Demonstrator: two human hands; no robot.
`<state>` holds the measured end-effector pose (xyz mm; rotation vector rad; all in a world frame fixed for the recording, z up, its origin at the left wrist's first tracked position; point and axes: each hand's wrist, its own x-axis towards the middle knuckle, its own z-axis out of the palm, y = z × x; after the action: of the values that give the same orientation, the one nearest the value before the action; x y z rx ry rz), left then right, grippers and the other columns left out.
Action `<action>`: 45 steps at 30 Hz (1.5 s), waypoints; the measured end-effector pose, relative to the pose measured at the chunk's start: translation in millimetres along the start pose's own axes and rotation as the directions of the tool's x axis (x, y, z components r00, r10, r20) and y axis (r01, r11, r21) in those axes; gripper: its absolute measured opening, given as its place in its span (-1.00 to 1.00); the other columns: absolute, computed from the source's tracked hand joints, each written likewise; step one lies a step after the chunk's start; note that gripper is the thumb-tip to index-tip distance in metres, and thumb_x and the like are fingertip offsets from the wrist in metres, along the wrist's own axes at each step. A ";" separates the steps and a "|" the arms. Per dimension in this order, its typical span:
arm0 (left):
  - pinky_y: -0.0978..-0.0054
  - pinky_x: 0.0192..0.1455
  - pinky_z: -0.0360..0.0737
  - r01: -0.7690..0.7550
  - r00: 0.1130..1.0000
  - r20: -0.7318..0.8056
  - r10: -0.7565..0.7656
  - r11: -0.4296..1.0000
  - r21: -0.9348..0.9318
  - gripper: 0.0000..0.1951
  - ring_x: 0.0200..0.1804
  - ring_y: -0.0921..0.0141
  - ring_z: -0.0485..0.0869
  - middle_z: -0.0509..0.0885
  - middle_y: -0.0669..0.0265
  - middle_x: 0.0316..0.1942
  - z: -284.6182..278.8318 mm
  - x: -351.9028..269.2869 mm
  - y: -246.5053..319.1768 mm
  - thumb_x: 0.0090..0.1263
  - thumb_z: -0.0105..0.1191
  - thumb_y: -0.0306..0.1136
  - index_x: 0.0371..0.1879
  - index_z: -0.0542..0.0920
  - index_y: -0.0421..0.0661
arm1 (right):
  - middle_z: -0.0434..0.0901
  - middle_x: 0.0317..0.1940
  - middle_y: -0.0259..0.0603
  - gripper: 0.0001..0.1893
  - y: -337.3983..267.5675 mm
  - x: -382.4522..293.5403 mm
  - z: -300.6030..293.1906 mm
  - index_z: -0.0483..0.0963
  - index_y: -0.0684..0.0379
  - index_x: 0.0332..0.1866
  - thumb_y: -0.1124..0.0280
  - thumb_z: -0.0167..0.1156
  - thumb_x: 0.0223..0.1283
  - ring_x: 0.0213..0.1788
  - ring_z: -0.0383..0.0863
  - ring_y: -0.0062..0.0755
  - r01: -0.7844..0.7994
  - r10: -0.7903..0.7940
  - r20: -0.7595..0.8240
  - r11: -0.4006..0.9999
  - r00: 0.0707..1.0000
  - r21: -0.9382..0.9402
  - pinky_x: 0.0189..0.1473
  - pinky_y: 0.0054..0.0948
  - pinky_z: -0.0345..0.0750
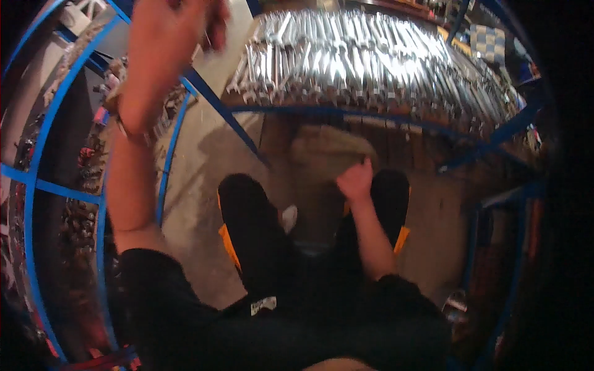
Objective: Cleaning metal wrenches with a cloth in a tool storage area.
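My right hand [356,181] is closed at the edge of a greenish-brown cloth [329,148], which is blurred and hangs in front of my knees. My left hand [174,37] is raised high at the upper left, blurred and partly cut off by the top edge. Its fingers look curled, and whether they hold anything does not show. Beyond the cloth, several rows of shiny combination wrenches [343,65] lie side by side on a blue-framed table [325,110].
A blue metal rack [41,134] with small metal parts on its shelves stands close on my left. A slanted blue bar [227,116] crosses left of the table. More blue framing [515,259] rises at the right. A checkered cloth [487,44] lies at the far right.
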<state>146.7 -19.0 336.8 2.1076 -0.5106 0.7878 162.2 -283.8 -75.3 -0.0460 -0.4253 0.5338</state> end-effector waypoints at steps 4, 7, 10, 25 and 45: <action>0.72 -0.65 0.33 0.455 0.886 0.298 -0.354 0.786 -0.418 -0.89 -0.65 0.64 0.49 0.55 0.42 -0.63 85.0 -125.1 -38.1 0.38 0.04 -0.39 -0.29 0.50 -0.18 | 0.37 0.24 -0.24 -0.46 0.5 13.9 7.9 0.28 0.13 0.26 0.03 -0.35 0.36 0.26 0.32 -0.32 0.043 -0.124 -0.163 0.902 0.979 -0.429 0.36 -0.26 0.13; 0.69 -0.66 0.29 0.562 0.827 0.365 -0.427 0.603 -0.567 -0.90 -0.69 0.62 0.42 0.54 0.39 -0.62 148.6 -163.7 -80.0 0.38 0.03 -0.39 -0.27 0.49 -0.16 | 0.38 0.22 -0.22 -0.49 -0.7 40.5 41.6 0.28 0.15 0.25 0.06 -0.34 0.39 0.25 0.34 -0.31 0.034 -0.036 -0.226 0.999 0.973 -0.010 0.36 -0.26 0.14; 0.69 -0.64 0.29 0.533 0.836 0.297 -0.462 0.553 -0.640 -0.88 -0.68 0.63 0.42 0.56 0.40 -0.61 192.3 -178.6 -107.9 0.38 0.05 -0.39 -0.30 0.49 -0.17 | 0.32 0.27 -0.19 -0.49 -3.8 73.8 73.7 0.25 0.14 0.27 0.06 -0.30 0.39 0.30 0.28 -0.23 0.056 -0.064 -0.195 0.997 0.979 -0.046 0.37 -0.21 0.13; 0.46 -0.51 0.41 0.560 0.820 0.302 -0.487 0.790 -0.247 -0.78 -0.59 0.35 0.58 0.55 0.16 -0.66 238.7 -222.5 -155.9 0.34 0.06 -0.34 -0.49 0.58 -0.23 | 0.46 0.05 -0.02 -0.68 11.6 65.5 17.2 0.38 0.20 0.07 0.34 -0.02 0.24 0.13 0.43 -0.03 -0.419 -0.437 -0.189 -0.523 0.880 -0.743 0.22 -0.15 0.31; 0.62 -0.67 0.17 0.783 0.449 0.881 -0.150 -0.409 -0.468 -0.66 -0.76 0.60 0.25 0.33 0.50 -0.73 231.9 -227.2 -127.6 0.51 -0.21 -0.11 -0.44 0.43 -0.09 | 0.40 -0.29 -0.26 -0.57 -23.8 83.4 47.6 0.33 0.19 -0.06 0.05 0.15 0.18 -0.16 0.40 -0.33 0.181 -0.258 -0.030 0.754 0.966 -0.631 -0.01 -0.37 0.39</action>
<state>140.7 -110.7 0.3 0.6212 -0.0292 -0.7680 219.2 -265.5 3.5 -0.6642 -0.4724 0.1316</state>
